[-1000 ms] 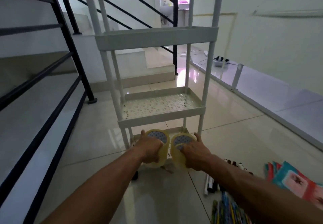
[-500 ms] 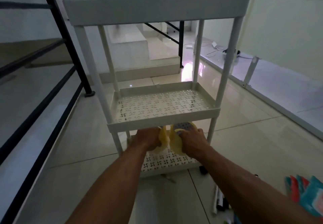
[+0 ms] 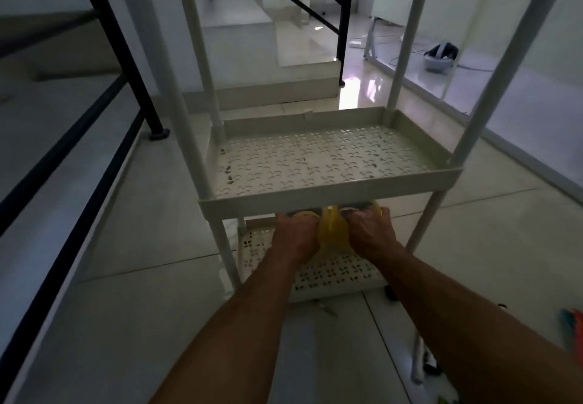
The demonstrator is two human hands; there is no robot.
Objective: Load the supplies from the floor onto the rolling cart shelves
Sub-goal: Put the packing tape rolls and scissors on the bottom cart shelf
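Two yellowish translucent tape rolls (image 3: 332, 234) touched, left hand (image 3: 295, 237) and right hand (image 3: 371, 236) fingers curled round one each; cream perforated plastic bottom shelf (image 3: 334, 272) lay below fingers, middle shelf (image 3: 315, 197) above.

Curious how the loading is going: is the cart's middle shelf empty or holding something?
Empty: the middle shelf shows only bare perforated floor. The left hand and right hand hold tape rolls lower, at the bottom shelf.

We note left hand (image 3: 295, 236) and right hand (image 3: 370, 235) each gripping one of two yellowish translucent tape rolls (image 3: 332, 234), rolls touching side by side, over the perforated bottom shelf (image 3: 334, 272) of the cream plastic rolling cart (image 3: 217, 138), beneath its middle shelf (image 3: 284, 200)
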